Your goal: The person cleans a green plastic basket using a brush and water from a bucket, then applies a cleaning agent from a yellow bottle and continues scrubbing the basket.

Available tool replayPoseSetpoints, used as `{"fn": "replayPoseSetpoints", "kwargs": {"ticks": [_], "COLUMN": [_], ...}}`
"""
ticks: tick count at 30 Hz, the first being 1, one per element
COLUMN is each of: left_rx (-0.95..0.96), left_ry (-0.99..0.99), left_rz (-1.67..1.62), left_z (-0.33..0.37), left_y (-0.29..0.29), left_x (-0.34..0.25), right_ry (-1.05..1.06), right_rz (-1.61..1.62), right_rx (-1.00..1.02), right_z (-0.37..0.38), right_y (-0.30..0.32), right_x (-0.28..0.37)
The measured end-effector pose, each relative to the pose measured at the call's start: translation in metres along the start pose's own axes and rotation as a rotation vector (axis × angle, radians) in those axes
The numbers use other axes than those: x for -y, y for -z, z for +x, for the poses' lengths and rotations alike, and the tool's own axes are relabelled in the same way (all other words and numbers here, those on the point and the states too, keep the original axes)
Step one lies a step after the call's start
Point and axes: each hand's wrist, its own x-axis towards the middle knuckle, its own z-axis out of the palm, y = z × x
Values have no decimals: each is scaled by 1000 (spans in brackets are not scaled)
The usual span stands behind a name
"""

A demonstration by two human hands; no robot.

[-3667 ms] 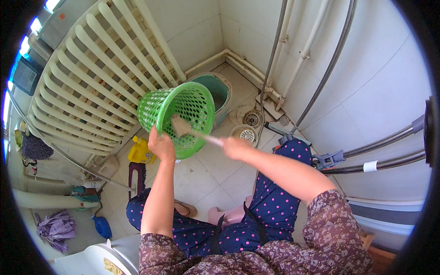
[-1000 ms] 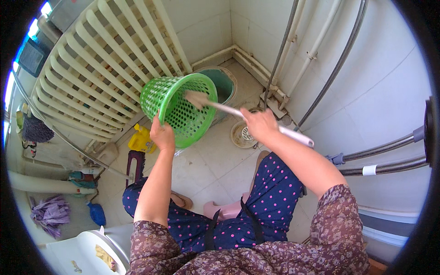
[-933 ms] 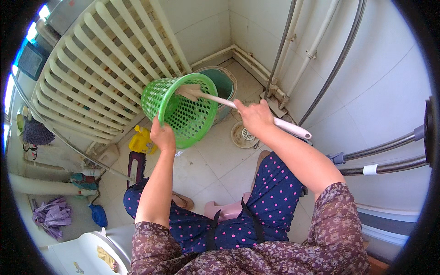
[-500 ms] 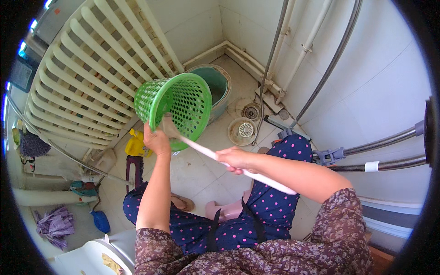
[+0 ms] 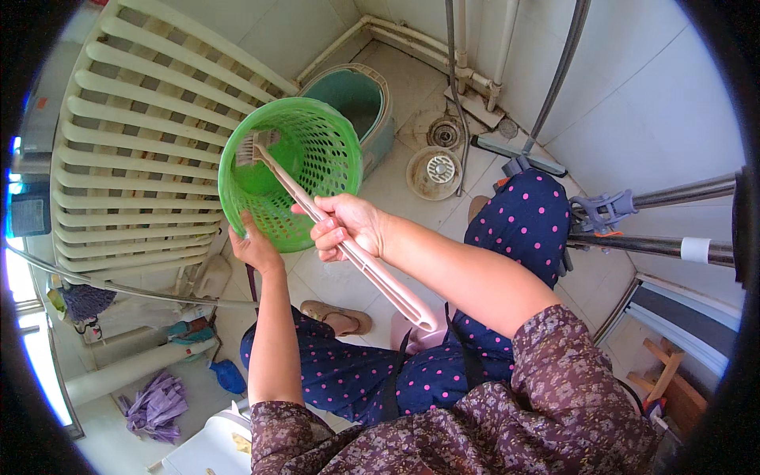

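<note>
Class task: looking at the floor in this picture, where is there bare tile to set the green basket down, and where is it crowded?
Bare tile shows between the teal bucket, the round drain cover and the person's knee. It is crowded lower left, around the purple mop head and blue item. The left hand holds the green basket; the right hand holds the brush.

Bright, even daylight; blown-out glare at left edge; soft shadows; sharp centre; strong fisheye bending toward black rim

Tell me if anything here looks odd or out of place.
Nothing looks damaged or spilled. The left hand holds the green basket tipped on its side, and the right hand pushes a pink brush inside it. A round drain cover lies on the floor beside the open drain.
</note>
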Motion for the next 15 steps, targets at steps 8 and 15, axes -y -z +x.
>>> {"fn": "replayPoseSetpoints", "kwargs": {"ticks": [8, 15], "left_rx": [-96, -47], "left_ry": [111, 93], "left_rz": [-4, 39], "left_z": [-1, 3], "left_y": [1, 0], "left_x": [7, 8], "right_ry": [-24, 96], "right_rz": [-1151, -2541], "right_rx": [-521, -1232], "right_z": [-11, -25], "right_y": [31, 12], "right_x": [-16, 53]}}
